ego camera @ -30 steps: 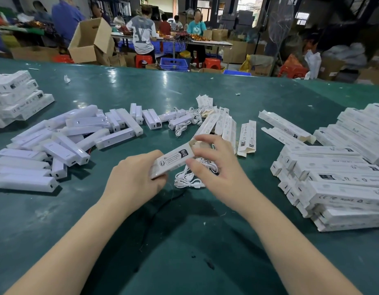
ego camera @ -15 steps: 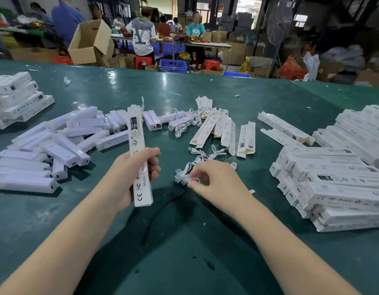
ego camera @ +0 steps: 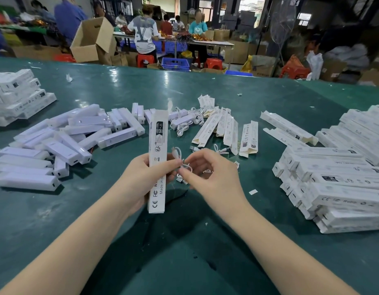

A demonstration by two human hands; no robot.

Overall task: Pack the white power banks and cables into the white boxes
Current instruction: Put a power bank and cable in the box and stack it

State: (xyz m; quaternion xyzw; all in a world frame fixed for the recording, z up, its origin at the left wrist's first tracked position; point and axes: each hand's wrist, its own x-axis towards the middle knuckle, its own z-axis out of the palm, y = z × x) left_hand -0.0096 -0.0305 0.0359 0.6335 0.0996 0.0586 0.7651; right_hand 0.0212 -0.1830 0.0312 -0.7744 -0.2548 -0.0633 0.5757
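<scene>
The left hand grips an upright white box above the green table, palm hidden behind it. The right hand pinches a coiled white cable just beside the box; its connector ends are partly hidden by fingers.

My left hand covers the middle of the long white printed carton I grip upright; its lettering is cut short behind my fingers. The thin white coiled cable pinched in my right hand is partly lost behind both hands. Stack of white cartons at far left runs off the frame edge; so does the stack at lower right. Workers in the upper background are blurred.
</scene>
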